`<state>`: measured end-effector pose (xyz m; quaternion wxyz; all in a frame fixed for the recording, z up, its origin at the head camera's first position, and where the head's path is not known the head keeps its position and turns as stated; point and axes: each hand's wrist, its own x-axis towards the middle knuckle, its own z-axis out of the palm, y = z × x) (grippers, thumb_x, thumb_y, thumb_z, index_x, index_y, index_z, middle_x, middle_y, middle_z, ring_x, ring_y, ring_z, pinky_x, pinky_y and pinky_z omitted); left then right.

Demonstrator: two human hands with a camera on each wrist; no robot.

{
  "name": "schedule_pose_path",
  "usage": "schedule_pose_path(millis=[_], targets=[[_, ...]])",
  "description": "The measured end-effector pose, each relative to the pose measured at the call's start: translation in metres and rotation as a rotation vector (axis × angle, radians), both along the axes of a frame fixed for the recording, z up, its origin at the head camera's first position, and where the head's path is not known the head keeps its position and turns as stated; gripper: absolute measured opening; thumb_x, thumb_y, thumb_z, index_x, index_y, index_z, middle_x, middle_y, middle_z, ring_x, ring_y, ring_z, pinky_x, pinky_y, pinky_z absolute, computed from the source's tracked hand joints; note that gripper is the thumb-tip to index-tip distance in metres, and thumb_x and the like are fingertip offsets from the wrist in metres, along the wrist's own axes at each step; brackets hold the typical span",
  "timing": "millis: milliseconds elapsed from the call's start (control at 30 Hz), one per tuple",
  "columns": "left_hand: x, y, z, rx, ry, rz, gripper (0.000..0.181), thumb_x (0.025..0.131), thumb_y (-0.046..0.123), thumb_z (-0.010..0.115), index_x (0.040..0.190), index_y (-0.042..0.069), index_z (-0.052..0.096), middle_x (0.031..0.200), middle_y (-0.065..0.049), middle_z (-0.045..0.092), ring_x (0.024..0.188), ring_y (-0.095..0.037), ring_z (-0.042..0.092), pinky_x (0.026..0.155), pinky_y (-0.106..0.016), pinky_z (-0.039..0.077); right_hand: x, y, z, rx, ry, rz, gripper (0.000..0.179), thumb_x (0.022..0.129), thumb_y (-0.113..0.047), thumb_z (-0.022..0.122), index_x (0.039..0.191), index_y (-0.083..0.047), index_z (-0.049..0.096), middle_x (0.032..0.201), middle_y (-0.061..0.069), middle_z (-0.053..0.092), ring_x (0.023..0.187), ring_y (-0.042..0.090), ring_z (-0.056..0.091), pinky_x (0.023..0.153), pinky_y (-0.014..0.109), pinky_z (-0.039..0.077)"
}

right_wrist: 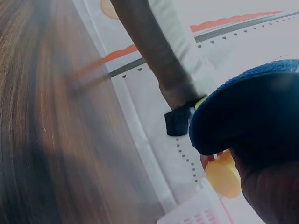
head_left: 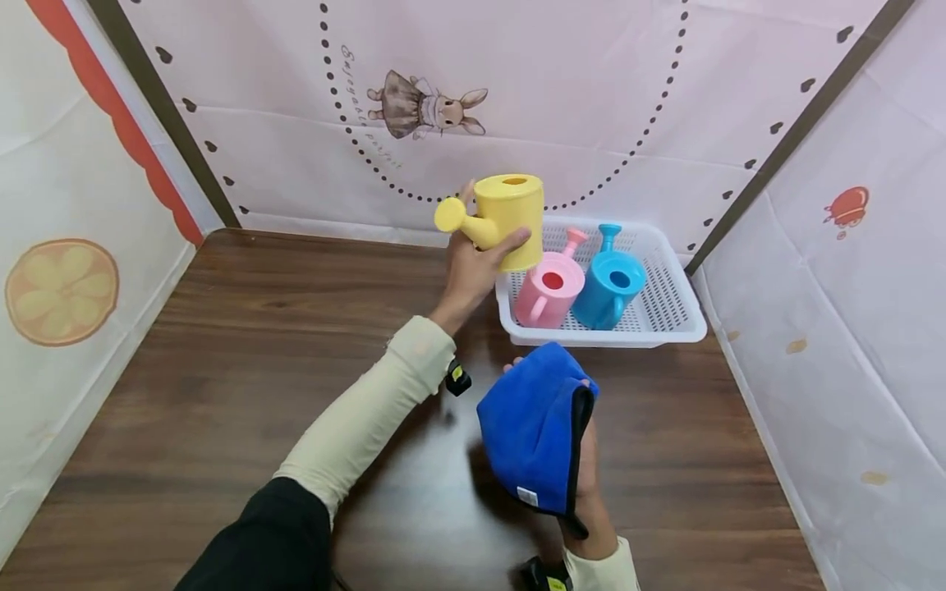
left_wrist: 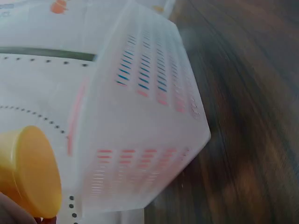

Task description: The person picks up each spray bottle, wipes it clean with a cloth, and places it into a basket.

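A yellow toy watering can point(head_left: 512, 220) is held up in my left hand point(head_left: 471, 267), beside the basket's left back corner, with its spout pointing left. The can's underside shows in the left wrist view. My right hand point(head_left: 589, 468) holds a blue cloth point(head_left: 534, 419) with black edging and a small white tag, in front of the basket. The cloth covers most of that hand; a few fingertips peek out past it. A pink watering can point(head_left: 545, 297) and a blue watering can point(head_left: 610, 289) stand side by side in the white basket point(head_left: 628, 337).
The perforated basket sits at the back right of the brown wooden table point(head_left: 310, 328), close to the back wall. White printed sheets point(head_left: 591, 82) rise at the back and both sides. Each wrist wears a small black camera point(head_left: 457, 378).
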<state>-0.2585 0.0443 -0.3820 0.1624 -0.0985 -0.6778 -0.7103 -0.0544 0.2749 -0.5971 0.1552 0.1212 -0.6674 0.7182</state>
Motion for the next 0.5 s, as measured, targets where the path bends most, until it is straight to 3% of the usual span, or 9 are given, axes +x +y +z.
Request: schedule_pose_path(millis=[167, 233, 367, 500], targets=[[-0.013, 0.015, -0.010, -0.135, 0.019, 0.020, 0.082, 0.103, 0.034, 0.086, 0.172, 0.032, 0.040, 0.160, -0.011, 0.056, 0.139, -0.026, 0.064, 0.119, -0.043, 0.059, 0.008, 0.003, -0.001, 0.079, 0.011, -0.035, 0.056, 0.122, -0.006, 0.020, 0.178, 0.000, 0.025, 0.181, -0.006, 0.040, 0.160, 0.004, 0.041, 0.130, 0.017, 0.032], [-0.015, 0.017, -0.012, -0.209, 0.048, 0.055, 0.076, 0.103, 0.035, 0.085, 0.167, 0.028, 0.045, 0.158, -0.013, 0.058, 0.139, -0.028, 0.066, 0.118, -0.044, 0.059, 0.008, 0.005, 0.000, 0.069, 0.036, -0.022, 0.057, 0.122, -0.006, 0.018, 0.179, 0.000, 0.021, 0.185, 0.000, 0.034, 0.164, 0.007, 0.038, 0.132, 0.018, 0.029], [-0.017, 0.015, -0.012, -0.359, 0.195, 0.139, 0.066, 0.102, 0.035, 0.086, 0.155, 0.022, 0.049, 0.153, -0.019, 0.061, 0.139, -0.034, 0.067, 0.116, -0.049, 0.061, 0.007, 0.006, 0.002, 0.035, 0.044, 0.017, 0.057, 0.123, -0.008, 0.016, 0.180, -0.002, 0.016, 0.189, 0.011, 0.024, 0.168, 0.012, 0.032, 0.134, 0.019, 0.027], [-0.018, 0.009, -0.012, -0.468, 0.308, 0.135, 0.059, 0.102, 0.029, 0.086, 0.151, 0.021, 0.053, 0.158, -0.021, 0.058, 0.141, -0.039, 0.061, 0.115, -0.053, 0.061, 0.010, 0.002, 0.005, -0.033, -0.080, 0.021, 0.057, 0.125, -0.015, 0.016, 0.181, -0.010, 0.018, 0.188, 0.010, 0.026, 0.165, 0.012, 0.035, 0.131, 0.019, 0.031]])
